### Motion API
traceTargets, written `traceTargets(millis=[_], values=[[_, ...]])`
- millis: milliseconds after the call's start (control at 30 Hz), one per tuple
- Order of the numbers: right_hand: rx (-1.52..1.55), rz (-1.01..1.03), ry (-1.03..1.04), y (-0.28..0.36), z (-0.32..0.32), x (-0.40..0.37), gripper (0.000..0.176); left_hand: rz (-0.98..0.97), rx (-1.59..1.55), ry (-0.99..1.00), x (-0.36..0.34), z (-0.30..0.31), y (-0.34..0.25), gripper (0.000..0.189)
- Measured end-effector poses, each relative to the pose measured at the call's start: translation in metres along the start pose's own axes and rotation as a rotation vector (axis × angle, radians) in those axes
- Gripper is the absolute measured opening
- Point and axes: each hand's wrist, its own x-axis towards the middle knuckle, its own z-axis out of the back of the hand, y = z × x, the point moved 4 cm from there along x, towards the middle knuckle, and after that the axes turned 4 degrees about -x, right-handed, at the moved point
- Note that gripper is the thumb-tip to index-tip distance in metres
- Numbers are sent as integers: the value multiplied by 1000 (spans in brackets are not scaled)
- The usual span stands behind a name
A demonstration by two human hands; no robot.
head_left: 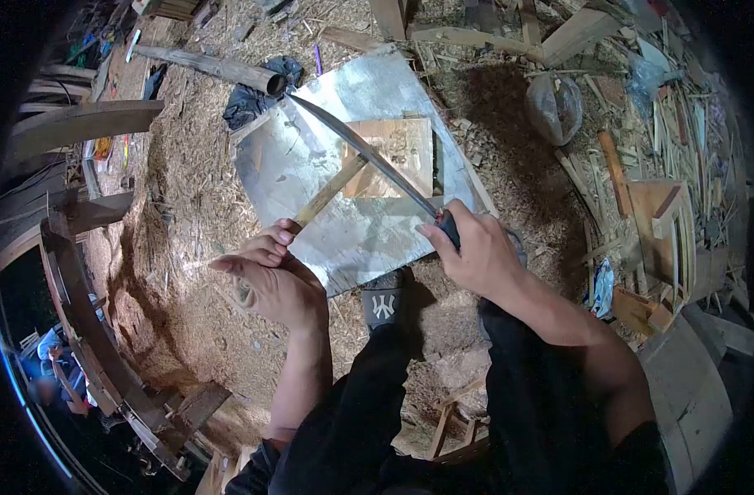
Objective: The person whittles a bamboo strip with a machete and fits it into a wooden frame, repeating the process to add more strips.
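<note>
My right hand [480, 252] is wrapped round the dark handle of a long curved blade [356, 142]. The blade slants up and to the left over a grey metal sheet [311, 181]. My left hand [274, 276] holds a light wooden stick [331, 194] between thumb and fingers. The stick's upper end meets the blade, or lies just under it. Below them a square wooden board [406, 157] rests on the sheet.
Wood shavings cover the ground. A dark pipe [220, 68] lies at the upper left, beside a black plastic bag [249, 103]. Curved timbers [88, 313] stand at left, with a person [59, 371] beyond. A clear bag [554, 107] and scrap wood lie right.
</note>
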Motion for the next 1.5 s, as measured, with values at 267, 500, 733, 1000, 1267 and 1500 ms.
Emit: traceTargets(millis=[267,500,733,1000,1267,1500], values=[[22,55,38,8,5,-3,38,-260,-10,420,-7,-10,0,66],[41,92,-65,-4,0,-1,38,-247,-25,423,-11,-12,1,68],[8,93,-98,-12,-3,-6,38,-240,-43,428,-12,-14,1,67],[70,10,-86,-19,1,-7,37,-108,-56,522,-19,-25,-7,60],[-25,117,41,-2,0,-11,39,-24,-168,488,-19,-18,1,58],[-39,12,-12,-12,6,-3,39,-27,-196,545,-18,-20,1,58]])
